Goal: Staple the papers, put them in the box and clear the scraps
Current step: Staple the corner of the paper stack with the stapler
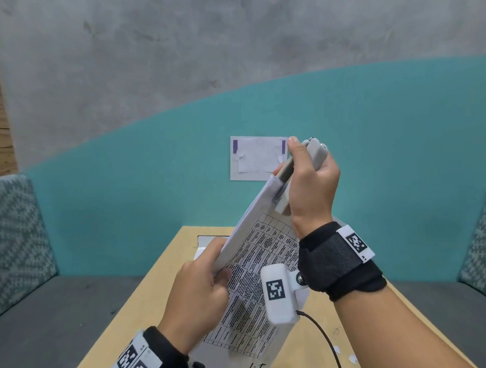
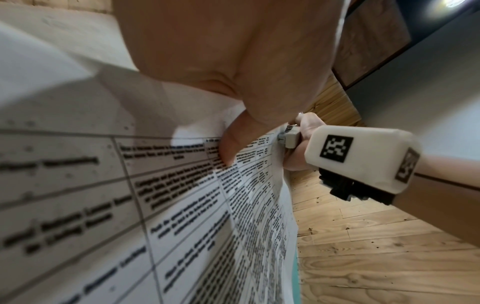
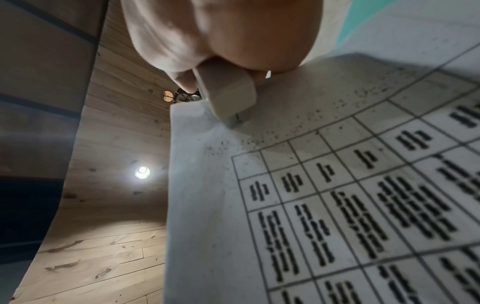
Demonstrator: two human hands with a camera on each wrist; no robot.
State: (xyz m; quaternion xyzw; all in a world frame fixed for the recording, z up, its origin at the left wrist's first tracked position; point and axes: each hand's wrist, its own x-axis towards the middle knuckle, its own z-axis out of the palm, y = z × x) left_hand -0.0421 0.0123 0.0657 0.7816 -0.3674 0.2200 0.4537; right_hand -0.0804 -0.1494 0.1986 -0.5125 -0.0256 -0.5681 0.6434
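A stack of white papers [image 1: 255, 271] printed with a table is held up, tilted, above the wooden table [image 1: 162, 277]. My left hand [image 1: 202, 283] grips the stack's left edge, thumb on the printed side [image 2: 228, 148]. My right hand [image 1: 307, 180] is wrapped around a grey stapler [image 1: 287, 175], whose mouth sits over the stack's upper corner [image 3: 228, 102]. In the right wrist view the stapler's nose presses on the paper near that corner. The edge of a white box [image 1: 208, 240] shows behind the papers, mostly hidden.
Small white paper scraps [image 1: 344, 354] lie on the table at the lower right. A white sheet [image 1: 256, 157] is taped to the teal wall panel behind. Grey bench seats with patterned cushions [image 1: 12, 240] flank the table.
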